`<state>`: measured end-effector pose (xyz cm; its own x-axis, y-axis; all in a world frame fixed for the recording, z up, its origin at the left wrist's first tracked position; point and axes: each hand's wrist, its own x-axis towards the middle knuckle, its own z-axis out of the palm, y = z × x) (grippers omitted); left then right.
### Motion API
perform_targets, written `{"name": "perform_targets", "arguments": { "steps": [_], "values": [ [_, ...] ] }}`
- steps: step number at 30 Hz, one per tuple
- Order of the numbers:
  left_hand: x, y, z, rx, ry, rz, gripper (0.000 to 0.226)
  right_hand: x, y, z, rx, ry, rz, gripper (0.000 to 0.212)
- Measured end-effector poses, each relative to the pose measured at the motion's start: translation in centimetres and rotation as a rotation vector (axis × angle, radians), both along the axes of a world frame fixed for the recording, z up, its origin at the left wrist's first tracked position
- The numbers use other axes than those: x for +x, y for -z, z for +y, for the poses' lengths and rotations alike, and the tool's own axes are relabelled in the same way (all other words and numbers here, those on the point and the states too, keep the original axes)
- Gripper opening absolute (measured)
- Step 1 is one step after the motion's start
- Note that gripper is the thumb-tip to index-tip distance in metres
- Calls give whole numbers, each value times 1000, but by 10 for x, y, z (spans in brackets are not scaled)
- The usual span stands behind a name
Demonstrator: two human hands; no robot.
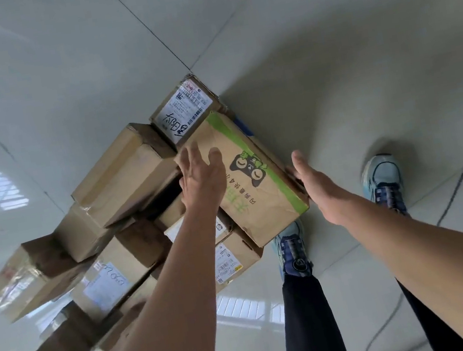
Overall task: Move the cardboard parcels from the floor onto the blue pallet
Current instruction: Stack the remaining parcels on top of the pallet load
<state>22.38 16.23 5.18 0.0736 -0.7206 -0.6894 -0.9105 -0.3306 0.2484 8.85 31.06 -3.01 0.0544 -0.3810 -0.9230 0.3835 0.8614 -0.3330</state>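
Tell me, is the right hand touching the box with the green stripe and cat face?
Touching. The head view shows the right hand pressed against the near side edge of the green-striped box, fingers curling under its corner with no gap.

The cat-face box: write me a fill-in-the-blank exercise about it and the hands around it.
1. The cat-face box carries strips of ____ tape.
2. The left hand reaches over the box with its fingers ____.
3. The right hand is at the box's ____ side as seen in the picture.
4. The small box behind it has a white ____ on top.

Missing words: green; spread; right; label
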Motion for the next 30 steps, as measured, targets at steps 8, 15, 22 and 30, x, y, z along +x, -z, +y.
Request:
{"name": "perform_targets", "arguments": {
  "steps": [8, 15, 22, 30],
  "values": [
    [-15, 8, 11, 18, -4, -24, 57, -19, 2, -4, 23, -70, -18, 97],
    [-10, 16, 5, 23, -18, -16, 55, -35, 2, -102, -117, -91, 36, 80],
    [0, 29, 3, -22, 30, -9, 53, -11, 9, -190, -214, -96, 65, 76],
    [6, 25, 6, -27, 65, -17, 46, -2, 20, -199, -152, -143, 98, 82]
  ]
}}
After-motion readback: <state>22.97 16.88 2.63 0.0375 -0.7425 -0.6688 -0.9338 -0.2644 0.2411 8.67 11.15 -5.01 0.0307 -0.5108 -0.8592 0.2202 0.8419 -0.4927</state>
